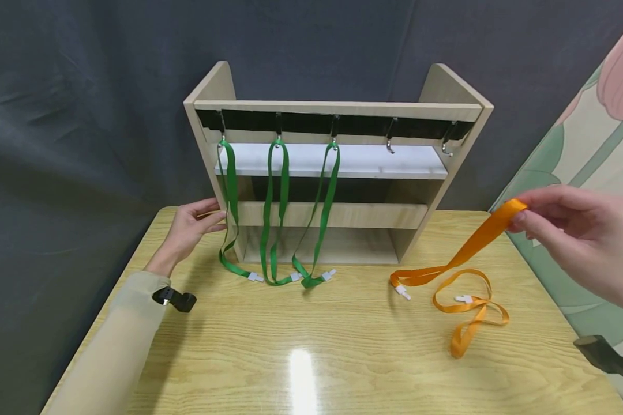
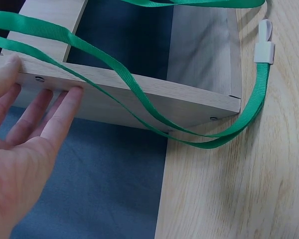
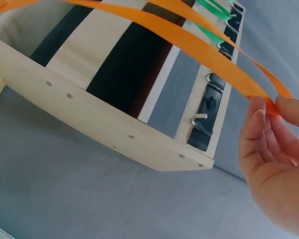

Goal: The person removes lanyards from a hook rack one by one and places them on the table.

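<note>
My right hand pinches the loop end of an orange lanyard between thumb and fingers, raised above the table. Its lower end, with a white clip, trails down near the tabletop. In the right wrist view the orange strap runs in two strands from the fingertips. My left hand touches the left side panel of a small wooden shelf unit; in the left wrist view its fingers are extended against the panel. Green lanyards hang from the three left hooks.
Two bare hooks are at the right of the shelf's black strip. A second orange lanyard lies loosely curled on the wooden table. White clips of the green lanyards rest by the shelf's front.
</note>
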Demonstrator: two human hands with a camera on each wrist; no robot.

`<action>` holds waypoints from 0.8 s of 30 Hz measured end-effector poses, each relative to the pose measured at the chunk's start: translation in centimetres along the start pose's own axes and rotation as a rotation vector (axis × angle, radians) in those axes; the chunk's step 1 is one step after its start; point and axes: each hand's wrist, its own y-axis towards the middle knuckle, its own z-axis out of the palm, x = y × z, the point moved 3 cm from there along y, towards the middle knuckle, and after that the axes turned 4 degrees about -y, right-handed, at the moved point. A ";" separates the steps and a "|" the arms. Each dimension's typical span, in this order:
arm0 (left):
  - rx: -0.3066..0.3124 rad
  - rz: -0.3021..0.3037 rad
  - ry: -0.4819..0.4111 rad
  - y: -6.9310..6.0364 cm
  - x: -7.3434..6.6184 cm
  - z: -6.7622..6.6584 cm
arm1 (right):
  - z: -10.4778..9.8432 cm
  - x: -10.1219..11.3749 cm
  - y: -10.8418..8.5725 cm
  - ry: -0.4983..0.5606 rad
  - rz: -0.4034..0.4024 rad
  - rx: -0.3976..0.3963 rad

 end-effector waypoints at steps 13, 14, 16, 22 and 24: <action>-0.003 -0.004 0.011 0.0 -0.1 0.0 | -0.3 -1.1 -3.1 0.137 -0.003 0.039; -0.003 -0.005 0.010 0.0 -0.1 0.0 | -0.3 -1.1 -3.5 0.166 -0.016 0.038; -0.003 -0.003 0.007 0.0 -0.1 0.1 | -0.3 -0.8 -4.1 0.147 -0.018 0.050; -0.006 -0.003 0.008 0.0 -0.2 0.1 | -0.1 0.0 -5.3 0.072 -0.036 0.096; -0.006 -0.005 0.004 0.0 -0.2 0.1 | 0.0 0.0 -5.6 0.079 -0.043 0.105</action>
